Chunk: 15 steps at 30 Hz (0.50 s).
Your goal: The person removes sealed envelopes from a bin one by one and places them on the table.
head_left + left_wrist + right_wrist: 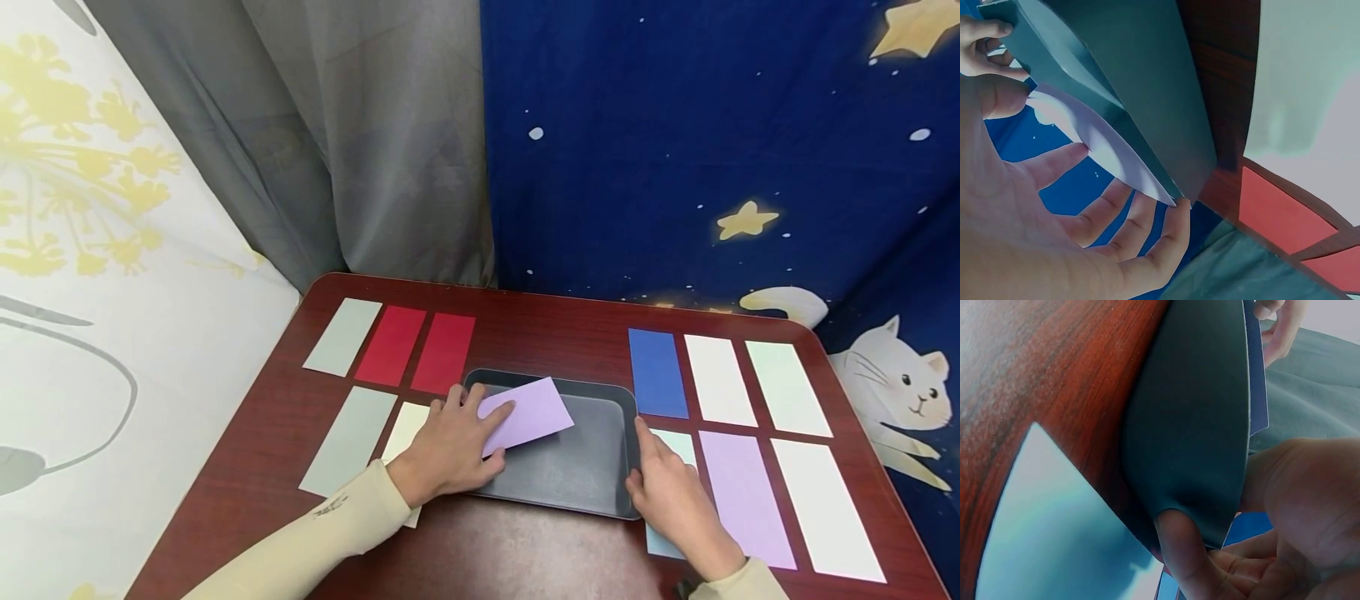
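A dark grey baking tray (pixel 596 458) sits at the middle of the table. My left hand (pixel 453 442) reaches over its left end and holds a light purple paper card (pixel 536 412), which slants across the tray. In the left wrist view, the thumb is at one end of the card (pixel 1100 140) and the fingertips (pixel 1179 206) lie along its edge. At the tray's right end, my right hand (pixel 675 496) grips the rim. The right wrist view shows a finger bent against the tray's outer wall (pixel 1188 419).
Left of the tray lie grey-green cards (pixel 348 437), two red cards (pixel 392 346) and a cream card (pixel 405 429). On the right are a blue card (pixel 658 373), white cards (pixel 720 379), pale green and light blue cards, and another purple card (pixel 746 496). Curtains (pixel 420 142) hang behind the table.
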Each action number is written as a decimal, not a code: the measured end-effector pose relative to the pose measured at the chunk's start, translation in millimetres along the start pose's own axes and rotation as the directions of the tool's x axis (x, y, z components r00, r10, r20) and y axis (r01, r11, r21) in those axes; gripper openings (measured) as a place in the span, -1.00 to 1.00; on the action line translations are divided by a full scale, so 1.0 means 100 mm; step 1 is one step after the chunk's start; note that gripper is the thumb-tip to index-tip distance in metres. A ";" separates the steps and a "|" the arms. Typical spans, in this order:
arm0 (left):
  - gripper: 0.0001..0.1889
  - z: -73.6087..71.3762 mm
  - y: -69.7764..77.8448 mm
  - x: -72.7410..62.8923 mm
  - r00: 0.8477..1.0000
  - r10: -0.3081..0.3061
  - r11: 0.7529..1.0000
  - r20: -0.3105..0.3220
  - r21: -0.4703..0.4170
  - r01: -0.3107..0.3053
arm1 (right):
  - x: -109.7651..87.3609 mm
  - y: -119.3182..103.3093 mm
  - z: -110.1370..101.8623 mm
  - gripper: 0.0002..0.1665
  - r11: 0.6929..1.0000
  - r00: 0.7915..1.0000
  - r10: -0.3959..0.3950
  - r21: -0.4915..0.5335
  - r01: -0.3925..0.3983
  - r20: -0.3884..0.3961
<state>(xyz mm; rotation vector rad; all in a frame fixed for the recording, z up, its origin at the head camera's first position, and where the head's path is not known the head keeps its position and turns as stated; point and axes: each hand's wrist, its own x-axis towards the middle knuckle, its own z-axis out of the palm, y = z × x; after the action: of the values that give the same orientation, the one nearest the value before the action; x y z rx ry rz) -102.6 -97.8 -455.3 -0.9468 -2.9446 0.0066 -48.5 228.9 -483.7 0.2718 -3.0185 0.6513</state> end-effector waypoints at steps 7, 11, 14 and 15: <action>-0.25 -0.01 -0.08 -0.08 0.999 -0.036 0.999 -0.005 -0.030 0.036 | 0.00 -0.01 0.00 -0.08 1.000 1.000 -0.002 -0.002 0.002 0.002; -0.27 -0.02 -0.13 -0.13 0.998 -0.060 0.997 -0.011 -0.044 0.060 | 0.00 -0.01 0.00 -0.09 1.000 1.000 -0.006 -0.001 0.006 -0.003; -0.27 -0.02 -0.17 -0.17 0.997 -0.077 0.995 -0.028 -0.062 0.075 | 0.01 -0.01 0.00 -0.09 1.000 1.000 -0.007 0.000 0.007 -0.005; -0.27 -0.02 -0.19 -0.19 0.996 -0.083 0.994 -0.034 -0.069 0.081 | 0.01 -0.01 0.00 -0.09 1.000 1.000 -0.008 0.000 0.008 -0.006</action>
<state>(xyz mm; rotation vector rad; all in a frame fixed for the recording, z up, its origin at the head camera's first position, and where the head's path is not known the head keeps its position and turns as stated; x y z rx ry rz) -98.3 -124.0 -454.0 -0.8235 -2.9638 -0.1133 -48.8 227.7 -483.3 0.2809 -3.0098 0.6501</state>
